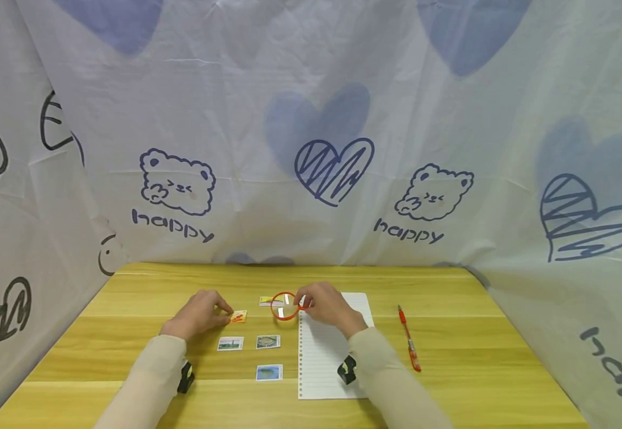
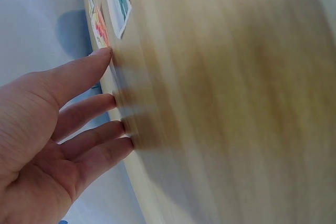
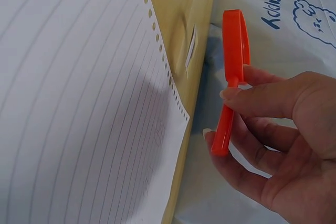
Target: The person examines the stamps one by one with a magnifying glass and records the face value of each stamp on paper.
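Note:
In the head view my right hand (image 1: 326, 302) holds a red magnifying glass (image 1: 285, 306) by its handle. The right wrist view shows thumb and fingers around the red handle (image 3: 224, 129), the lens raised off the table. Below the lens lies a yellow stamp-like card (image 1: 269, 301), partly covered by it. My left hand (image 1: 202, 311) pinches the left edge of a small yellow-and-red stamp (image 1: 238, 316); the left wrist view shows the thumb at that stamp (image 2: 99, 29), with the index finger hidden. The other left fingertips rest by the table surface.
Three more picture stamps lie nearer me: a green one (image 1: 230, 344), an oval-patterned one (image 1: 268, 341) and a blue one (image 1: 269, 372). A lined, hole-punched sheet (image 1: 322, 369) lies under my right forearm. Right of it is a red pen (image 1: 409, 338). A printed cloth (image 1: 257, 202) hangs behind the table.

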A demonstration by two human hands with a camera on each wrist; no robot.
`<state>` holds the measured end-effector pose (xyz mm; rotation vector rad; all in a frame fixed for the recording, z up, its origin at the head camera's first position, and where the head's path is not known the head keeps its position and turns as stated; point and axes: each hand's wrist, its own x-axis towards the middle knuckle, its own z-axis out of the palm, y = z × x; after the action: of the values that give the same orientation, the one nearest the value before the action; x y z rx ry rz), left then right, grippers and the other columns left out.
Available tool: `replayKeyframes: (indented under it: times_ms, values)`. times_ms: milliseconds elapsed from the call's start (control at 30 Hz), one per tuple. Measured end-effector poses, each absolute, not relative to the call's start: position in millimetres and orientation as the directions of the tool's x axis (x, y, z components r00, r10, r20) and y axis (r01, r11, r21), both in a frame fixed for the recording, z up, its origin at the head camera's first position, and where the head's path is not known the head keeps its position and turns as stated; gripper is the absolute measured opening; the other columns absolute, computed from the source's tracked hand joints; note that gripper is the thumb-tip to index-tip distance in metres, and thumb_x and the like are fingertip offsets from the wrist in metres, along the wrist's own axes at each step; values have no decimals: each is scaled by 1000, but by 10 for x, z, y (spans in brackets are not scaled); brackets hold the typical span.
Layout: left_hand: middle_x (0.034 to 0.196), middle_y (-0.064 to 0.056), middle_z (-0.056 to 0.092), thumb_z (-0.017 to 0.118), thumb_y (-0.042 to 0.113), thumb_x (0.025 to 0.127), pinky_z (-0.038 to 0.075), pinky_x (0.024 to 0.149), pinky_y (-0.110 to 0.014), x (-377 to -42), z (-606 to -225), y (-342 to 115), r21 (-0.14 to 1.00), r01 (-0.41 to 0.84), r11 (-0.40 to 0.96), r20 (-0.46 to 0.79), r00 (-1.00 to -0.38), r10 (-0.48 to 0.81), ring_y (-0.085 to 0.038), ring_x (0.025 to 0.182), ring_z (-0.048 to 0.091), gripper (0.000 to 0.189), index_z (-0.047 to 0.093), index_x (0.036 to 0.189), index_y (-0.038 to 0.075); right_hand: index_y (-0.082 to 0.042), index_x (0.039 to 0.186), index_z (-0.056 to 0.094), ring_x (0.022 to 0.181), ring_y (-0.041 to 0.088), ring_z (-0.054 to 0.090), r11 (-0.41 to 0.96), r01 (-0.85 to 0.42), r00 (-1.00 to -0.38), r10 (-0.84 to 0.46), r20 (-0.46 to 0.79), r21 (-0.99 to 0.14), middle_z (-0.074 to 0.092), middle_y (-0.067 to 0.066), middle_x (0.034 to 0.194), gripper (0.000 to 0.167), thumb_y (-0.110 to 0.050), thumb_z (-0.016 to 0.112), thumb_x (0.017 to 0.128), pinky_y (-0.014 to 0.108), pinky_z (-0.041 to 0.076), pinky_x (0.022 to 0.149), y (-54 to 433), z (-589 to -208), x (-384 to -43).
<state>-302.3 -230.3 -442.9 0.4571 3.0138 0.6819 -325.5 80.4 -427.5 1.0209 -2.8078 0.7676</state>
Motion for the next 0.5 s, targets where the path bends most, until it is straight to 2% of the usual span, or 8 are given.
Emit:
replayKeyframes:
  times_ms: [167,500]
  values:
    - [112,-15,78,82,8,87,53,99,-56,-3013,-4411,-2294,425,276,862,43,-957,285,-39,111,70,15,82,102,7,-10,101,79,82,20,66,667,-603,-789,-578,207,-438,76,9,89,32,13,66,83,31,51,73,713,-4262,-3232]
    - [111,-16,78,81,7,86,53,99,-56,-3011,-4411,-2300,424,284,860,47,-955,293,-40,111,70,15,82,101,5,-13,103,80,84,17,66,673,-587,-799,-571,189,-449,76,6,91,28,8,70,86,25,50,71,526,-4253,-3207]
